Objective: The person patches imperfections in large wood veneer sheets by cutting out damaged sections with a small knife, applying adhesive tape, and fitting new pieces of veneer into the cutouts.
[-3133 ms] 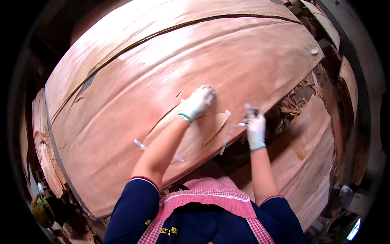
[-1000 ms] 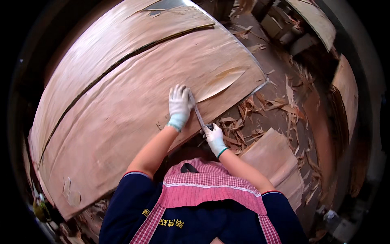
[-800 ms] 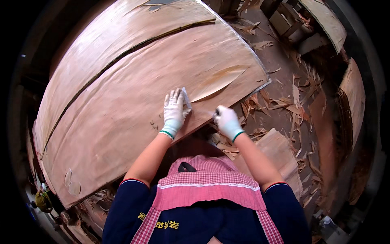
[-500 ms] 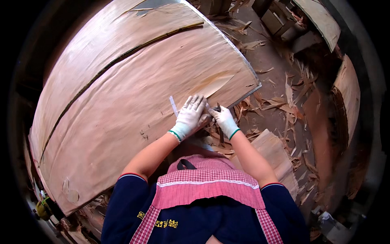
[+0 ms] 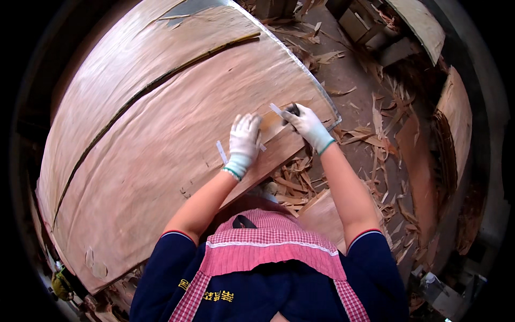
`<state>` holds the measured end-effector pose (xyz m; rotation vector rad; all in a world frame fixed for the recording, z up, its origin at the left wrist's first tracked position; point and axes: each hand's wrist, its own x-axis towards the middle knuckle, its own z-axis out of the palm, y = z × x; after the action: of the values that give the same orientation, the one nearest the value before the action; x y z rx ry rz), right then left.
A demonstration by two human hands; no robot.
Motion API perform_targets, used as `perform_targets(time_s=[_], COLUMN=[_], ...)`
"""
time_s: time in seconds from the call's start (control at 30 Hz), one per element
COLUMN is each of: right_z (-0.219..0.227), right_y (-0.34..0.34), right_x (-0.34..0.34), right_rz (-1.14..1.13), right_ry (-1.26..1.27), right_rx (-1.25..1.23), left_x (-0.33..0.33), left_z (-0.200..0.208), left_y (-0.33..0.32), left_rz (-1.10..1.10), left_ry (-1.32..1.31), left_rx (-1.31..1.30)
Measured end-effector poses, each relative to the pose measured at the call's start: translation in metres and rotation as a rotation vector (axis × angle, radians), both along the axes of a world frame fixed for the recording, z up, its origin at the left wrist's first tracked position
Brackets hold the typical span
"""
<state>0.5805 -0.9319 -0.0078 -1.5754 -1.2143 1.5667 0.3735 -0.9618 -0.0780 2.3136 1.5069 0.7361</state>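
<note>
My left hand (image 5: 244, 140), in a white knit glove with a green cuff, lies flat on a large sheet of wood veneer (image 5: 139, 150), fingers stretched out and held together. A short white tape strip (image 5: 221, 152) is stuck to the sheet left of this wrist; another white strip (image 5: 262, 147) shows partly at its right side. My right hand (image 5: 308, 126), gloved alike, is closed near the sheet's right corner. From its fingertips sticks out a white tape strip (image 5: 275, 109), and a dark slim tool (image 5: 294, 109) shows between the fingers, its kind unclear. A paler veneer patch (image 5: 273, 129) lies between the hands.
A long dark split (image 5: 145, 91) curves across the veneer. Veneer scraps (image 5: 292, 185) litter the floor right of the sheet, with a loose board (image 5: 324, 214) near my apron. Stacked veneer (image 5: 453, 129) stands at the far right.
My right hand has moved up and right, away from my left hand, with a white strip now at its fingertips. My left hand has shifted slightly left, and the paler patch is more covered.
</note>
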Motion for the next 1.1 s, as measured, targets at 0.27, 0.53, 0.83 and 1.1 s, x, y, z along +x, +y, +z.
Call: perform_targets(time_s=[0.27, 0.53, 0.83, 1.1], right_z=[-0.067, -0.054, -0.074, -0.064], right_y=[0.035, -0.028, 0.053, -0.014], right_x=[-0.013, -0.023, 0.088, 0.054], right_rz=[0.070, -0.126, -0.133, -0.497], right_ry=[-0.744, -0.431, -0.926, -0.260], right_rx=[-0.069, 0.000, 0.157, 0.004], left_x=[0.018, 0.039, 0.115, 0.138], left_z=[-0.015, -0.015, -0.005, -0.008], left_y=[0.037, 0.027, 0.082, 0.072], left_rz=[-0.254, -0.177, -0.392, -0.319], left_ry=[0.122, 0.506, 0.186, 0.414], left_rx=[-0.005, 0.028, -0.010, -0.066])
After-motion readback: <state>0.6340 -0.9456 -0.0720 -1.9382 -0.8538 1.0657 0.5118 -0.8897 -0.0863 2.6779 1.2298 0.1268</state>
